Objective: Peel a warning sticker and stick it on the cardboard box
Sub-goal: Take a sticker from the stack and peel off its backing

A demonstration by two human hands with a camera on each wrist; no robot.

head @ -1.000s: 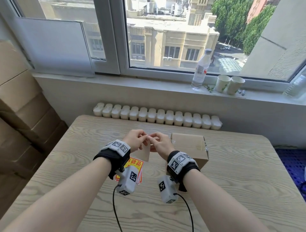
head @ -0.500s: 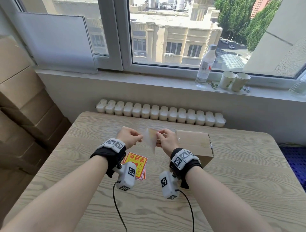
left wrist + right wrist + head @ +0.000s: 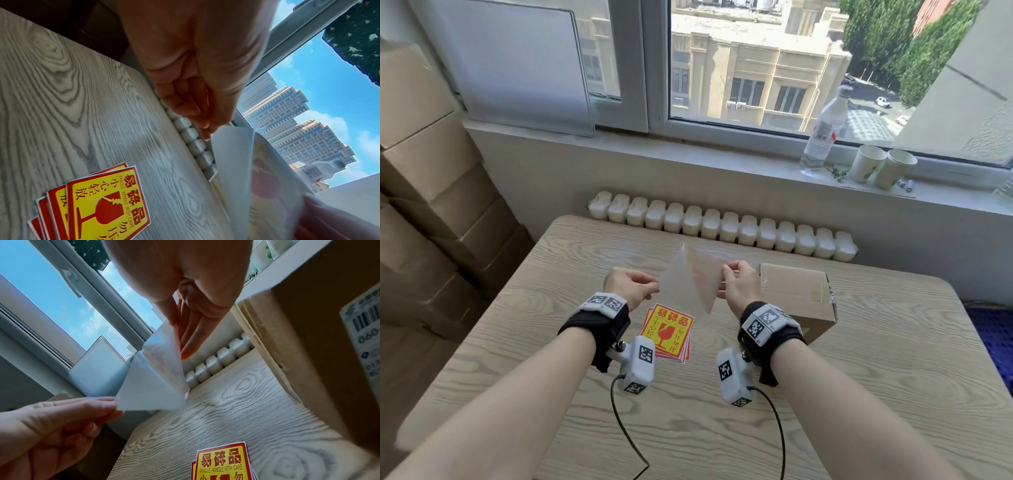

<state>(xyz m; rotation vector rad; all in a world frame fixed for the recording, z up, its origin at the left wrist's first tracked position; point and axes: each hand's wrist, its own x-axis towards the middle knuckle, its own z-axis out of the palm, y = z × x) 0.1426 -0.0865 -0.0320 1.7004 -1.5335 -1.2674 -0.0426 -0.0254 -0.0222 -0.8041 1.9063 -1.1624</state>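
Note:
Above the table I hold one warning sticker half peeled, its two layers spread in a V. My left hand (image 3: 654, 287) pinches a corner of the white backing paper (image 3: 677, 281) (image 3: 231, 162) (image 3: 148, 392). My right hand (image 3: 724, 275) pinches the sticker (image 3: 704, 275) (image 3: 164, 356), whose pale back shows faint red print (image 3: 271, 186). The layers still join along their lower edge. The closed cardboard box (image 3: 803, 296) (image 3: 308, 353) stands just right of my right hand. A stack of red-and-yellow fragile stickers (image 3: 667, 330) (image 3: 107, 199) lies on the table below my hands.
The wooden table (image 3: 859, 394) meets a white radiator (image 3: 722, 229) at its far edge. A water bottle (image 3: 822, 133) and two paper cups (image 3: 881, 168) stand on the windowsill. Stacked cardboard boxes (image 3: 424, 192) fill the left side.
My hands have drawn apart and risen a little. The backing has come further off the sticker, which now opens into a wide V.

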